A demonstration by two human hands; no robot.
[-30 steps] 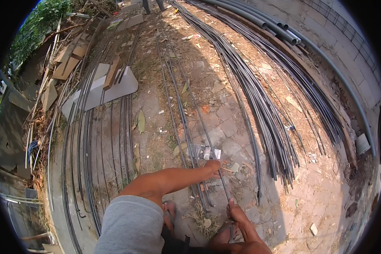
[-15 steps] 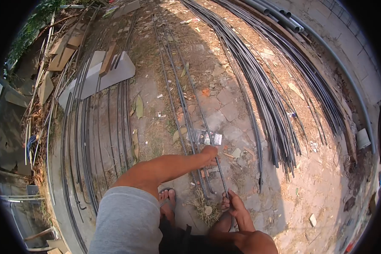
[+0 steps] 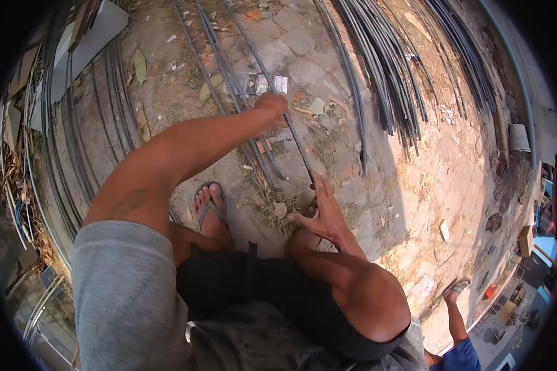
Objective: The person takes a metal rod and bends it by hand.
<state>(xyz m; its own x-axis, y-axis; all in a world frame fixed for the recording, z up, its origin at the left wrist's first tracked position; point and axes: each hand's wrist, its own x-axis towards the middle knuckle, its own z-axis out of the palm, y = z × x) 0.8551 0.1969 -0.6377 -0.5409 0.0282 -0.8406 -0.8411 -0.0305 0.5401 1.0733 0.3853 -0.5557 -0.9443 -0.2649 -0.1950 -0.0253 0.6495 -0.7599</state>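
Steel rod [image 3: 298, 143]: slants from left hand to right
Left hand [image 3: 272, 110]: fingers gripping the rod
Right hand [image 3: 326, 211]: fingers open at its near end
Ground [image 3: 377, 204]: cracked paving, straw, partly sunlit
Rightward: rod bundle [image 3: 387, 74]

Partly in sun, partly in shade

At upper left, a brown wooden piece [image 3: 80, 26] lies across a white panel [image 3: 105, 32]. A dry leaf [image 3: 140, 66] is near it. At right, a pale bucket [image 3: 519, 137] is beside a long grey pipe [image 3: 528, 111]. At lower right, another person in blue clothing [image 3: 463, 356] wears a sandal [image 3: 457, 287].
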